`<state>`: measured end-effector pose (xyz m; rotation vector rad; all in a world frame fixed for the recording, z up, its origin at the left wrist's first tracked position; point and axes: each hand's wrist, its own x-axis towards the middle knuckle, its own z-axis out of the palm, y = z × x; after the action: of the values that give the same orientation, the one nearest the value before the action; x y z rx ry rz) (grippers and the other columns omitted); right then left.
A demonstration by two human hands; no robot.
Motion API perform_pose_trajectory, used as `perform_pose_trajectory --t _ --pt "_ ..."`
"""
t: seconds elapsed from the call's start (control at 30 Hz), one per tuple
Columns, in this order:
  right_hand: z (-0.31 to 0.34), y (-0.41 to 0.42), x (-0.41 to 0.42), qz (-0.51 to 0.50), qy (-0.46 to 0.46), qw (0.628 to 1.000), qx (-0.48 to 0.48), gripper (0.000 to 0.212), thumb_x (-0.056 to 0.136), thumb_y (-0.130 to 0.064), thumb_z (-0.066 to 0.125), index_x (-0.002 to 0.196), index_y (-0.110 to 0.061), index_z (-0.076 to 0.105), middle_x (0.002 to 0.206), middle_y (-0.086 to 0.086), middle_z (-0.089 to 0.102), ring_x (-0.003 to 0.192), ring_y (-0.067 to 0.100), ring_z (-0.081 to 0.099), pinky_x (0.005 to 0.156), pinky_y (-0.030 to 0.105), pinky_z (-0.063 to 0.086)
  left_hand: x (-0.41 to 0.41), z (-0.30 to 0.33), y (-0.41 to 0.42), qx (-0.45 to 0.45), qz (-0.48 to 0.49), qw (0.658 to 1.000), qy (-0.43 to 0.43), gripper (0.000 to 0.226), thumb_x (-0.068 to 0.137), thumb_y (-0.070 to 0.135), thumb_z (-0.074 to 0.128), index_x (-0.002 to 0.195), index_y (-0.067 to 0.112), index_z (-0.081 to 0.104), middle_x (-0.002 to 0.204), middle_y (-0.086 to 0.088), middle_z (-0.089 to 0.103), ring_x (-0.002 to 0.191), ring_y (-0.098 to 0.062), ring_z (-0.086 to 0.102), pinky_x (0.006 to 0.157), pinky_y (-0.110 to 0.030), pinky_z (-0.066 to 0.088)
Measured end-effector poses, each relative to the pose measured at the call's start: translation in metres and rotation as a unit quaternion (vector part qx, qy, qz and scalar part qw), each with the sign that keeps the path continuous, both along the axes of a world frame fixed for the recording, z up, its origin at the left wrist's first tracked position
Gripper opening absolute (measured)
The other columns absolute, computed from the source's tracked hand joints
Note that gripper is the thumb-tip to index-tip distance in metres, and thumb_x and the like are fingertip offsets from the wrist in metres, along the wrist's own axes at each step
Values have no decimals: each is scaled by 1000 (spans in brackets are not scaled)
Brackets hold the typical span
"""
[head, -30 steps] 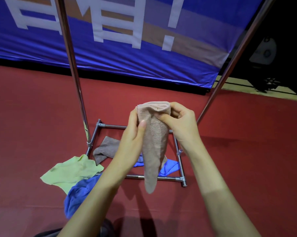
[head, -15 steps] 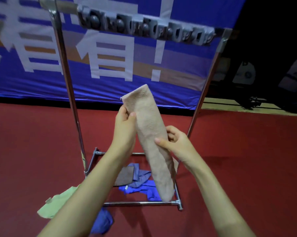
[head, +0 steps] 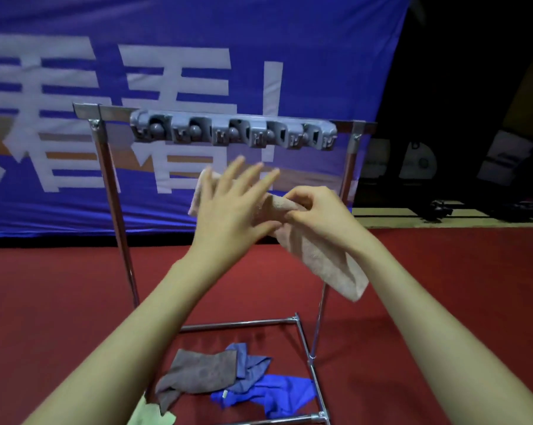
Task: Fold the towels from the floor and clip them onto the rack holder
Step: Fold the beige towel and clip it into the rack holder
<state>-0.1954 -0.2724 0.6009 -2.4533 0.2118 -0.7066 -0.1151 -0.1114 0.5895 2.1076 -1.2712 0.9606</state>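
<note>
The person stands at the rack [head: 118, 228], both arms raised in front of the grey clip holder [head: 233, 134] on its top bar. The right hand [head: 317, 211] has its fingers and thumb curled round the beige towel [head: 323, 259], pinching it near the middle fold; one end hangs down to the right below that wrist, the other end pokes out to the upper left behind the other hand. The left hand [head: 233, 207] lies flat across the towel with fingers straight and spread, pointing up towards the holder, its palm side against the cloth. The towel sits just below the holder, not touching any clip. Down on the red floor [head: 59, 296], inside the rack's base frame, lie a brown towel [head: 197, 374] and a blue towel [head: 277, 394], overlapping. A pale green towel [head: 150, 417] peeks in at the bottom edge. A blue banner [head: 197, 56] with white characters hangs behind
</note>
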Motion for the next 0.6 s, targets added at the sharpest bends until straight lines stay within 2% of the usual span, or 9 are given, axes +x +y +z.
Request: perform_pose_trajectory --t 0.07,0.1,0.13,0.17,0.2,0.3,0.43,0.5,0.6 --pt "8 -5 1 -25 -15 999 -27 17 70 -26 58 82 -35 65 78 -9 71 85 12 64 78 42 52 -3 18 -20 96 17 995 27 46 83 42 61 126 29 54 129 1 58 131 -20 42 110 -43 12" --pt "11 -9 1 -41 -21 998 -35 18 69 -27 56 81 -38 65 80 -11 71 87 12 64 79 42 52 -4 26 -29 109 36 992 50 32 86 41 57 116 30 60 119 2 64 121 -21 50 99 -35 22" --pt "14 -12 0 -54 -28 997 -37 19 68 -28 55 81 -39 65 81 -12 71 88 12 64 79 41 52 -4 32 -36 101 51 991 65 24 87 42 54 104 29 64 109 1 67 110 -24 56 81 -32 28" --pt "16 -17 -1 -66 -32 997 -37 19 68 -28 54 80 -39 64 82 -12 71 89 12 64 79 41 52 -3 35 -44 82 55 992 75 23 86 44 52 93 27 66 98 0 68 99 -26 59 69 -32 28" --pt "19 -21 -3 -75 -34 996 -35 20 67 -28 54 80 -40 64 82 -13 71 90 11 64 80 42 52 -2 37 -50 61 48 993 92 24 83 46 52 83 26 66 89 0 68 89 -27 59 63 -31 31" --pt "25 -38 -13 -100 -26 994 -32 21 68 -28 59 85 -41 60 87 -18 69 96 7 63 87 42 50 2 43 -64 10 9 983 183 17 74 43 58 74 31 69 73 2 68 77 -23 59 64 -31 47" --pt "28 -63 -29 -111 -19 993 -30 34 75 -16 56 100 -37 46 93 -19 70 98 12 61 86 37 46 15 49 -77 -30 -44 961 271 10 66 37 59 69 34 68 58 8 65 69 -17 64 59 -29 50" --pt "29 -74 -29 -116 -23 991 -61 37 76 -9 51 100 -34 40 98 -16 71 96 20 61 82 39 47 22 49 -87 -37 -65 955 287 11 65 38 59 71 34 67 57 10 65 65 -16 66 60 -33 54" --pt "35 -87 -19 -150 -50 983 -90 34 76 -8 48 95 -34 36 96 -8 72 92 31 61 77 40 48 32 53 -105 -55 -77 957 272 11 67 42 59 74 35 64 59 15 65 65 -12 64 64 -33 54"
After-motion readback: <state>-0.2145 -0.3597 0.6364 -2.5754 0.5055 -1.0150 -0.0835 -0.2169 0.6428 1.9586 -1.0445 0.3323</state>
